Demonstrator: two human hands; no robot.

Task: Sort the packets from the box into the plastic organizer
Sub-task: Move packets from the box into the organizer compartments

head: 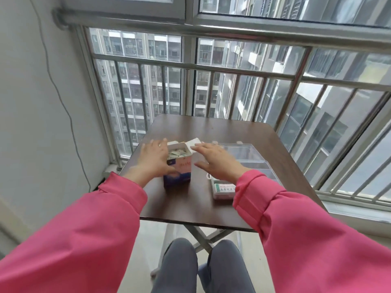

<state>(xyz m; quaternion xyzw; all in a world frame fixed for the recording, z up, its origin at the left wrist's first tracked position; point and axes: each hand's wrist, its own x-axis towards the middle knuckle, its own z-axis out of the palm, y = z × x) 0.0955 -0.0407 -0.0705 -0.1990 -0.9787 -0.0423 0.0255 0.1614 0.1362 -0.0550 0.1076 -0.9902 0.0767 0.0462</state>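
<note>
An open cardboard box [178, 173], blue and pink on its front, stands upright on the dark table [190, 204]. Several small packets [177, 153] fill its top. My left hand [153, 160] wraps around the box's left side, thumb on the front. My right hand [215, 160] hovers just right of the box with fingers spread, fingertips touching the box's raised white flap [193, 143]. A clear plastic organizer [249, 157] with its lid open lies to the right, partly hidden by my right wrist. One compartment near its front holds a white and green packet [225, 188].
The small folding table stands against a metal window railing [232, 68]. A grey wall [31, 123] with a hanging cable is on the left. My knees [203, 269] are below the table's near edge.
</note>
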